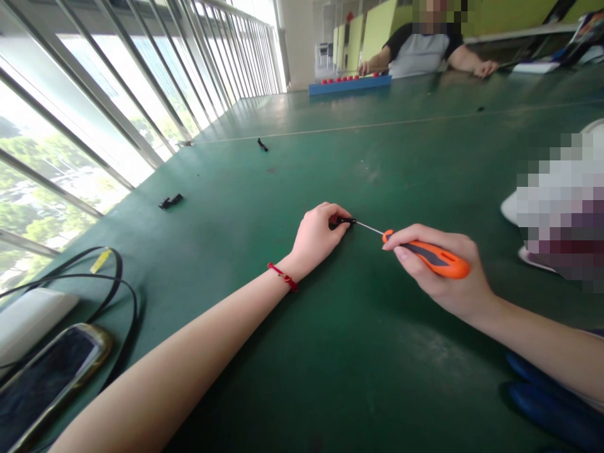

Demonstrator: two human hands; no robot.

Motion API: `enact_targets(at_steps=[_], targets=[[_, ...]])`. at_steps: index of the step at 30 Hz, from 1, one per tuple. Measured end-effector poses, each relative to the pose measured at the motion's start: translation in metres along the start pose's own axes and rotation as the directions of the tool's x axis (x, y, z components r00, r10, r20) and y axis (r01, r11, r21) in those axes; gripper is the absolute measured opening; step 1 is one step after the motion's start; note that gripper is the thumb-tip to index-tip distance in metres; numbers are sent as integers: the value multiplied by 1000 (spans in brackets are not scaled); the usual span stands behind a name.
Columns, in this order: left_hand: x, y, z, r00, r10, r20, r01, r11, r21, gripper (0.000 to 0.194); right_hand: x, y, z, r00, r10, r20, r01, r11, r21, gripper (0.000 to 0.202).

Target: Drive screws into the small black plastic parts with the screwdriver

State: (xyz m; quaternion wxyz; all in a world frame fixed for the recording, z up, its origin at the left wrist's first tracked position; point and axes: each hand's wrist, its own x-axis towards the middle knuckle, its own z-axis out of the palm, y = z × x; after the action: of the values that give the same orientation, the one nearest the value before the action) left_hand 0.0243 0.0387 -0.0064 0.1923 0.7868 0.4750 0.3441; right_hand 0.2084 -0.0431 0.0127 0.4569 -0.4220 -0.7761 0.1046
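My left hand [321, 233], with a red bracelet [283, 277] at the wrist, pinches a small black part [346, 221] low over the green table [264, 207]. To its right, my right hand [438, 270] is closed around an orange and grey screwdriver [438, 258]. The thin metal shaft points left, and its tip meets the right end of the black part. My left fingers hide some of that part.
Two black pieces [170, 201] [262, 145] lie at the left and far left. A phone [51, 377], white box [35, 321] and black cable [136, 308] are at the near left. Across the table, a person [419, 50] sits by a blue rack [350, 85].
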Motion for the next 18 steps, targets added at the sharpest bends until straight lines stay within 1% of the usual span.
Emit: enact_targets(at_steps=[4, 5, 7, 9, 11, 14, 15, 18], targets=[[0, 0, 0, 1000, 12, 5, -12, 1000, -9, 15, 0, 0, 0, 1000, 29, 12, -29, 999, 18, 8], [0, 0, 0, 1000, 18, 8, -18, 1000, -10, 15, -1, 0, 0, 999, 46, -7, -46, 999, 20, 12], [0, 0, 0, 999, 35, 15, -35, 999, -12, 14, -1, 1, 2, 995, 65, -80, -63, 998, 25, 19], [0, -1, 1, 998, 52, 23, -51, 999, -11, 14, -2, 3, 3, 985, 56, -162, -50, 998, 42, 22], [0, -1, 1, 998, 63, 30, -63, 998, -11, 14, -2, 5, 3, 979, 49, -198, -35, 997, 76, 26], [0, -1, 1, 997, 66, 32, -66, 998, -7, 14, -1, 6, 2, 984, 71, -162, -54, 993, 106, 29], [0, -1, 0, 997, 65, 32, -65, 998, -4, 14, -1, 6, 2, 987, 83, -135, -70, 993, 100, 26], [-1, 0, 0, 997, 67, 38, -67, 998, 1, 14, -1, 1, 0, 991, 106, -83, -101, 993, 66, 6]])
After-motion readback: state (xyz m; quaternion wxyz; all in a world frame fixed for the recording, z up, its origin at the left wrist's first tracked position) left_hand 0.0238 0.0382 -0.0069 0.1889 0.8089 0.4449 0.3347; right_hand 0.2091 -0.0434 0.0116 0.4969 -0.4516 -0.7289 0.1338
